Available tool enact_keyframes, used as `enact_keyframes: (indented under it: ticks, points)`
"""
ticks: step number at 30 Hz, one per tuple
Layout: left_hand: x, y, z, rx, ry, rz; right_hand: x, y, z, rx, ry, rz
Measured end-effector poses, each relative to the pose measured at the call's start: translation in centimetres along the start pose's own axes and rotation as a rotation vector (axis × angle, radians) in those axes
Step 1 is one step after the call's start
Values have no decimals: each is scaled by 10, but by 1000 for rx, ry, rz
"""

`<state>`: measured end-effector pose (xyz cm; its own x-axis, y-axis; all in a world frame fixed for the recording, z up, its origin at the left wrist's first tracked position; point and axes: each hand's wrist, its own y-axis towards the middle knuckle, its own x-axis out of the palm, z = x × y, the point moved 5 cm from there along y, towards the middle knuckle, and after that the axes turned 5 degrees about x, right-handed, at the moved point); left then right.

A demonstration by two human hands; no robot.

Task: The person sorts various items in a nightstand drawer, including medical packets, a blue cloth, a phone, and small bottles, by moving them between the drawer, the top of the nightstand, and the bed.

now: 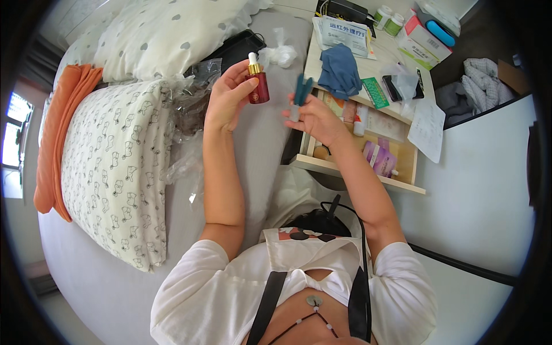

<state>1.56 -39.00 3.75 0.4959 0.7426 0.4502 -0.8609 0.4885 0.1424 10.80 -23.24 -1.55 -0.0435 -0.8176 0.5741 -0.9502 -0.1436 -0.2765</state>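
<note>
The left hand (229,95) is clasping 1 red bottle (259,89) upright; apart from it, the right hand (319,118) is pinching a blurred teal item (302,91). Beneath the right hand, a drawer (316,165) is standing open; beyond the left hand, a pillow (155,40) is lying.

Grey bed (263,129): heart-print pillow (152,43) at far end, folded quilt (109,155) to left, black tray (238,48) and clear plastic (185,135) near both. Table (376,70), right of bed: blue cloth (340,72), green card (375,92), packet (345,37), two bottles (394,25), box (425,41). Its drawer (322,165), pulled open: purple pouch (380,160), white tube (360,121).
</note>
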Motion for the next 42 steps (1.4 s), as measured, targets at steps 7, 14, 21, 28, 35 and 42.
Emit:
enact_keyframes:
  ticks: [7,14,21,28,35,42]
  points:
    - [53,-7,-23,-24,41,-202,11,-29,-56,-268,-216,161]
    - [96,-19,-35,80,114,-226,4,-55,-77,-361,-565,350]
    - [104,-24,-62,-2,233,-339,-39,-88,-70,-324,-509,416]
    - [76,-8,-60,43,114,-25,-115,-119,-41,-240,-1093,560]
    - [68,-6,-57,44,58,37,-114,-106,-5,145,-1296,493]
    - [62,-4,-55,46,28,65,-91,-97,6,90,-1437,317]
